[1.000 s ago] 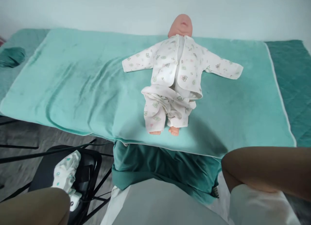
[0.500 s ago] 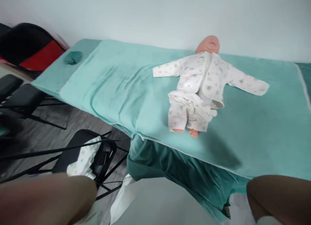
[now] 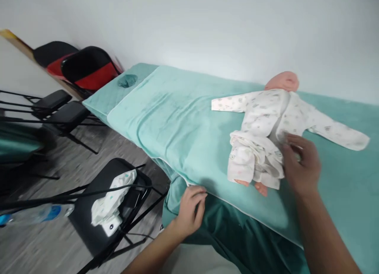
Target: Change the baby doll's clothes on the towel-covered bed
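A baby doll (image 3: 282,81) lies on its back on the green massage table (image 3: 189,136). It wears a white printed baby jacket (image 3: 263,110) with long sleeves spread out, and matching pants (image 3: 241,161) bunched at the waist; its feet peek from the leg ends. At the jacket's lower front hem, my right hand (image 3: 303,163) pinches the fabric between thumb and fingers, close to the pants' waist. My left hand (image 3: 191,209) hovers at the table's near edge, fingers loosely curved with a gap to the thumb, holding nothing visible.
Left of the table, a black folding chair (image 3: 89,214) carries a crumpled white cloth with green spots (image 3: 114,197). A plastic bottle (image 3: 41,214) is beside it. Black and red chairs (image 3: 91,68) stand by the wall, near the table's face hole (image 3: 127,81).
The view has swung left, so the doll appears farther right. Both hands have come forward into view, the right one reaching the jacket hem and the left one the table edge.
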`<action>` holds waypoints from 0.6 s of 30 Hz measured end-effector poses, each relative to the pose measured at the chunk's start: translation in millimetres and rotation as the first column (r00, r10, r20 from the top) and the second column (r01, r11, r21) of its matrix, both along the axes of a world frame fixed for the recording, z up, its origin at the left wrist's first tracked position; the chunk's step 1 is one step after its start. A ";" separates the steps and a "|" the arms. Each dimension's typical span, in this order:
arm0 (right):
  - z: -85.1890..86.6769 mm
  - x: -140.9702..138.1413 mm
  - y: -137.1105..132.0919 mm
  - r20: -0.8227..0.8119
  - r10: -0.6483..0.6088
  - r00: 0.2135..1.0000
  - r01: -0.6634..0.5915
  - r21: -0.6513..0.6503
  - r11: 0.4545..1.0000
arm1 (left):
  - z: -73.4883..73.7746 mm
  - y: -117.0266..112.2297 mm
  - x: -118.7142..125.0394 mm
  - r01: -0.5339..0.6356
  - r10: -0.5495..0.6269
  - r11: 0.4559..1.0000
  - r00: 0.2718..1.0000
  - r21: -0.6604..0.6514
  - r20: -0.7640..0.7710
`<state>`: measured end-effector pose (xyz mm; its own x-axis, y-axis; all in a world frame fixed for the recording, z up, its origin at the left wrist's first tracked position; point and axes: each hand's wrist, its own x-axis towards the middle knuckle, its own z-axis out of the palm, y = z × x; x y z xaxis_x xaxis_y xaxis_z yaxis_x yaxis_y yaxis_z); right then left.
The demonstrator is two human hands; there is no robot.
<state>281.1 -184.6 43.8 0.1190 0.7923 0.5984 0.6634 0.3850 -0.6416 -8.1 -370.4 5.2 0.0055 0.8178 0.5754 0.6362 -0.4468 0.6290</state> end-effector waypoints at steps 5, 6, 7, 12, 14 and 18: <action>-7.7 12.3 23.3 0.033 0.029 0.999 -0.030 0.046 0.998 | 27.7 113.5 15.9 0.004 -0.005 1.000 0.992 0.004 0.128; -5.9 13.4 25.1 0.063 0.024 0.998 -0.028 0.056 0.998 | 34.9 139.5 21.8 0.011 -0.013 1.000 0.983 0.009 0.186; -3.7 14.2 26.9 0.106 0.027 0.994 -0.034 0.065 0.997 | 41.9 165.0 29.1 0.046 -0.045 0.999 0.973 -0.002 0.225; 3.7 12.6 39.8 0.353 0.051 0.934 -0.060 0.014 0.998 | 64.0 258.3 74.8 0.308 -0.263 0.925 0.942 -0.221 0.209; 3.4 8.4 43.4 0.371 0.004 0.929 -0.009 0.012 1.000 | 65.9 270.4 87.9 0.323 -0.316 0.895 0.946 -0.308 0.073; 1.3 -0.1 43.2 0.294 -0.012 0.956 0.013 -0.002 1.000 | 63.8 262.7 93.0 0.321 -0.395 0.874 0.907 -0.363 -0.149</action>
